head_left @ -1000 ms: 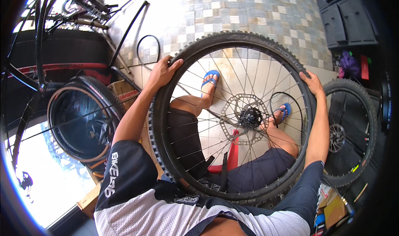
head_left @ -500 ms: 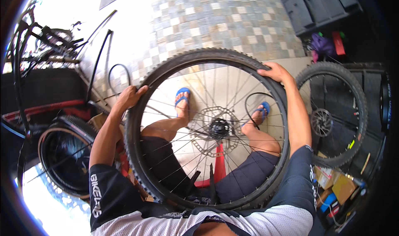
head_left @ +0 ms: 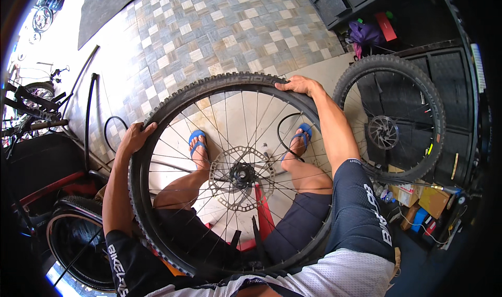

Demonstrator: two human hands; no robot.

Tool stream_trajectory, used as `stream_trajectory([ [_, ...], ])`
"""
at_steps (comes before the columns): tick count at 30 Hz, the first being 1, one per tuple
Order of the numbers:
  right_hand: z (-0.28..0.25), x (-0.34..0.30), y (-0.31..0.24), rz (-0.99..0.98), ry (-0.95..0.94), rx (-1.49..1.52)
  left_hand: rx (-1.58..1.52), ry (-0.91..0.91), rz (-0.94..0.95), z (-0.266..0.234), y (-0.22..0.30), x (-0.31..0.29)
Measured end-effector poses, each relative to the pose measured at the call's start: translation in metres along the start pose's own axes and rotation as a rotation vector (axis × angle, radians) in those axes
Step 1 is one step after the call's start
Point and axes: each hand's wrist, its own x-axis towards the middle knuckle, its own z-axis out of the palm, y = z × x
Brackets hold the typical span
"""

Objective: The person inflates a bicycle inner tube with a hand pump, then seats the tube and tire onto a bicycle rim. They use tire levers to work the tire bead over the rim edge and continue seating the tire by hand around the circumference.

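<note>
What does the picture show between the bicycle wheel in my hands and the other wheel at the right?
In the head view, your right forearm lies between the held bicycle wheel and the other wheel.

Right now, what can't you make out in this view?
Head view: left hand, some fingers hidden by the tyre.
Head view: wheel at right, part of its left side behind the right forearm.
Head view: distant bicycle at upper left, too small for detail.

Another wheel (head_left: 383,132) at right sits near a purple bundle (head_left: 365,33).
</note>
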Motion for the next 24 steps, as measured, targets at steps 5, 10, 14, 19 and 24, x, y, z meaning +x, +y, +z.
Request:
stream_trajectory([
  [5,0.004,0.009,0.001,0.014,-0.107,0.19,-0.096,-0.165,-0.114,0.0,-0.008,0.015],
  [10,0.004,0.015,-0.002,0.059,-0.087,0.109,-0.48,-0.274,-0.19,0.02,-0.026,0.024],
  [14,0.0,0.01,-0.009,-0.024,-0.045,-0.065,-0.507,-0.272,-0.173,0.032,-0.031,0.027],
  [19,0.018,0.013,-0.031,-0.365,0.18,-0.172,-0.529,-0.271,-0.212,0.031,-0.029,0.027],
  [24,0.022,0.029,-0.048,-0.297,0.075,-0.237,-0.212,-0.139,-0.158,0.018,-0.025,0.019],
])
